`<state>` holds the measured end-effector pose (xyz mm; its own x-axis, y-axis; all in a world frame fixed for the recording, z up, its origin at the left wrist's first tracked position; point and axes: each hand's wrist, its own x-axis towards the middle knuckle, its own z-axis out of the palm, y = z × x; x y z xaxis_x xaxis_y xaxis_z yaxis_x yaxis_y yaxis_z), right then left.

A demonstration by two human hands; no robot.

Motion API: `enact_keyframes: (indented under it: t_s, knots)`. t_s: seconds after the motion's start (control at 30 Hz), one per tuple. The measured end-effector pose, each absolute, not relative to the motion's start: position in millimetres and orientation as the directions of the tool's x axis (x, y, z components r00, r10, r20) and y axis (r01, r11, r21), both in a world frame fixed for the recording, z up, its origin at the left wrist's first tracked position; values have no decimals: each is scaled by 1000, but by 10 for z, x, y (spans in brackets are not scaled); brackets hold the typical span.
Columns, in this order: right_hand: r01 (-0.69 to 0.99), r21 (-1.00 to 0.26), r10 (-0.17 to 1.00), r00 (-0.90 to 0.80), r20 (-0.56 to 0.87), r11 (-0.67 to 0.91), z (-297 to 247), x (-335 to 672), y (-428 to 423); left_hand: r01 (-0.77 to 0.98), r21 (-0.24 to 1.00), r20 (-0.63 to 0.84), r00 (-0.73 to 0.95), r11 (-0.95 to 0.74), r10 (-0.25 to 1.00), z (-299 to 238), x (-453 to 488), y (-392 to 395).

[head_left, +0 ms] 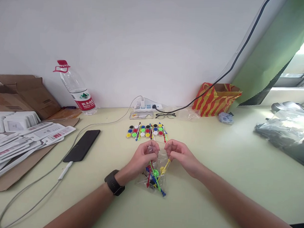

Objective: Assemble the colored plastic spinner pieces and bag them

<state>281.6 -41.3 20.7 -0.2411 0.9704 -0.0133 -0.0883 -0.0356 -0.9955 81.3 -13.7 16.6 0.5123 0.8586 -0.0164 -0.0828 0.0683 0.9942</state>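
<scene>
A clear plastic bag (141, 180) lies in front of me on the table, its mouth up by my fingers. Inside are small plastic parts: a green wheel, a green stick, and red, blue, yellow and dark pieces. My left hand (146, 153) is closed, pinching the bag's upper left edge. On the upper right, my right hand (180, 156) also has its fingers closed at the bag's edge. A yellow stick (167, 164) reaches up to the right fingertips; I cannot tell whether the fingers grip it. Beyond the hands, colored discs (142, 129) stand in rows with thin arrow-tipped sticks (138, 130) between them.
At the back are a power strip (147, 106), a clear case (141, 115), glasses (165, 115) and a striped bag (214, 101). Leftward are a charging phone (82, 145), a water bottle (79, 91), white packages (31, 136) and a cardboard box (25, 96). Plastic-wrapped items (286, 128) lie right.
</scene>
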Motion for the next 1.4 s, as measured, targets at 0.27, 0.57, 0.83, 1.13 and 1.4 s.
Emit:
enact_keyframes:
  t_s: [0.27,0.57,0.83,1.13,1.4]
  knots:
    - [-156,-987,996,-83,43,30,126,2963,-272,-29,999,44,529,-34,848,217,707,17]
    - [-90,-995,983,-171,67,52,226,3020,-299,-57,994,112,454,-97,884,205,642,111]
    - [-129,-986,974,-190,126,103,233,2966,-330,-108,994,54,489,0,871,244,671,37]
    - [-124,-984,985,-104,139,126,269,3027,-309,-53,994,109,415,-96,903,237,684,70]
    - [-58,-987,979,-129,156,150,194,3069,-263,-83,992,123,434,-96,892,255,561,162]
